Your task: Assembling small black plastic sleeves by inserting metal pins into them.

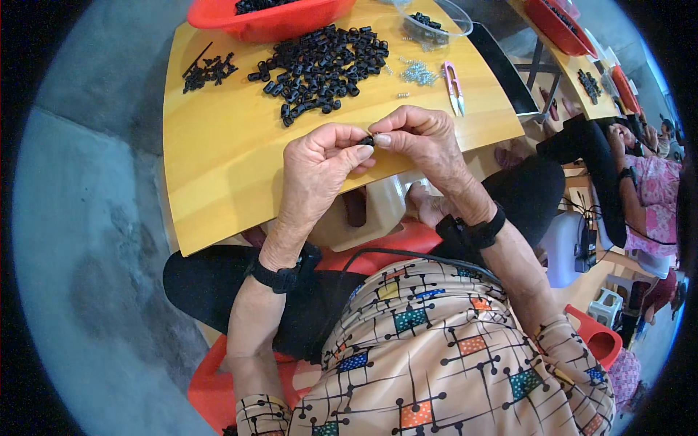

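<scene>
My left hand (320,163) and my right hand (425,142) meet over the near edge of the yellow table (225,156). Both pinch one small black plastic part (368,140) between thumb and fingertips; the fingers cover most of it. Just beyond lies a pile of short, tube-like black plastic parts (320,69). Smaller black pieces (209,73) lie to the left of that pile. On its right are scattered small silver springs (417,73), with one or two apart from the rest. Pink-handled thread snips (454,89) rest beside the springs.
A red basin (273,23) and a clear plastic bowl (436,29), both holding black parts, stand at the far side. Another table (600,107) with a red container (558,27) is at the right, where a person in pink (654,185) sits. My legs are under the table edge.
</scene>
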Demonstrator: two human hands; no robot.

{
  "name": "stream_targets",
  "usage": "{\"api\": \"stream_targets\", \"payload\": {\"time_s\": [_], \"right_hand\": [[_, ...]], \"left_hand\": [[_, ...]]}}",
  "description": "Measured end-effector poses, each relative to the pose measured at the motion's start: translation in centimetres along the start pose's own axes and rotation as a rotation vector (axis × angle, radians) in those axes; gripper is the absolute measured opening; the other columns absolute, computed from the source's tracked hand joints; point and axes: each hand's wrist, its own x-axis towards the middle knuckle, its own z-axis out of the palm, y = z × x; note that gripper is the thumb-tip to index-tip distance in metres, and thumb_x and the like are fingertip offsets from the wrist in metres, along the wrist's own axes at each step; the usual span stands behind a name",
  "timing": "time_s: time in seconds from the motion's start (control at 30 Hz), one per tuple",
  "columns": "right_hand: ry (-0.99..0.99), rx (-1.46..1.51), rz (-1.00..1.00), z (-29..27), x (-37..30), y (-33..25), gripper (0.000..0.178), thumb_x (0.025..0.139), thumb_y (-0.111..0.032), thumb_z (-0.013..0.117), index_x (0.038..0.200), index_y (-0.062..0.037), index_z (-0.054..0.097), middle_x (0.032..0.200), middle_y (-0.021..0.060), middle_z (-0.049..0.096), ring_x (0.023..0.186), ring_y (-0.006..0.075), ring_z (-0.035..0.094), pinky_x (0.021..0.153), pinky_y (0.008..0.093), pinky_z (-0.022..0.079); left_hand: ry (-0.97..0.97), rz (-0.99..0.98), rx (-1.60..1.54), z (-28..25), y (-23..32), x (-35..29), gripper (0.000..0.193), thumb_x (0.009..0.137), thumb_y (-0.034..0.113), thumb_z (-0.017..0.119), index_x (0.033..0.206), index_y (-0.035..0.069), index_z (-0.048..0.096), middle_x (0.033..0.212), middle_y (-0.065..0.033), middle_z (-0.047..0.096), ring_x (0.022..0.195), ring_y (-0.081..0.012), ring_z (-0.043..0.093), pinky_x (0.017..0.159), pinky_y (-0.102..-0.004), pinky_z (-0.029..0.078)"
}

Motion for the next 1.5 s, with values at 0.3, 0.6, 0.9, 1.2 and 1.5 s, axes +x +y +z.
{"api": "stream_targets", "payload": {"time_s": [0.3,0.6,0.9,1.2,1.5], "right_hand": [[0.037,0.082,-0.013,0.4,-0.1,0.1,0.011,0.078,-0.007,0.066,0.087,-0.0008,0.067,0.076,0.0023,0.066,0.071,0.0065,0.058,0.066,0.0210,0.048],[-0.020,0.015,-0.034,0.6,0.1,0.2,0.011,0.079,-0.009,0.066,0.085,-0.0001,0.067,0.073,0.0025,0.066,0.070,0.0063,0.059,0.064,0.0218,0.048],[0.035,-0.148,-0.203,0.4,-0.6,1.3,0.012,0.081,-0.009,0.063,0.089,-0.0016,0.067,0.074,0.0027,0.066,0.070,0.0065,0.059,0.065,0.0219,0.048],[0.013,-0.114,-0.162,0.1,-0.2,1.7,0.011,0.079,-0.012,0.066,0.085,-0.0018,0.065,0.071,0.0005,0.065,0.067,0.0045,0.056,0.062,0.0208,0.046],[-0.090,-0.090,-0.095,-0.5,0.3,0.9,0.011,0.079,-0.013,0.067,0.081,-0.0028,0.064,0.069,-0.0027,0.062,0.066,0.0023,0.054,0.059,0.0195,0.045]], "left_hand": [[0.005,0.004,0.001,-0.1,-0.4,0.2,0.014,0.081,-0.001,0.062,0.095,-0.003,0.060,0.083,-0.0089,0.065,0.071,-0.0137,0.064,0.065,-0.0234,0.054],[-0.007,0.004,0.007,-0.3,-0.6,0.2,0.015,0.081,-0.002,0.061,0.095,-0.005,0.060,0.083,-0.0099,0.065,0.073,-0.0137,0.064,0.067,-0.0231,0.054],[0.000,-0.004,0.058,-0.2,-0.5,0.2,0.014,0.079,-0.003,0.062,0.093,-0.006,0.060,0.080,-0.0100,0.065,0.072,-0.0127,0.065,0.066,-0.0228,0.054],[-0.012,0.013,0.081,-0.4,-0.4,0.2,0.013,0.081,-0.001,0.062,0.093,-0.005,0.060,0.079,-0.0095,0.065,0.072,-0.0123,0.065,0.066,-0.0223,0.054],[-0.051,0.009,0.068,-0.7,-0.5,0.2,0.012,0.081,-0.002,0.061,0.093,-0.006,0.061,0.082,-0.0091,0.065,0.073,-0.0125,0.065,0.067,-0.0226,0.054]]}}
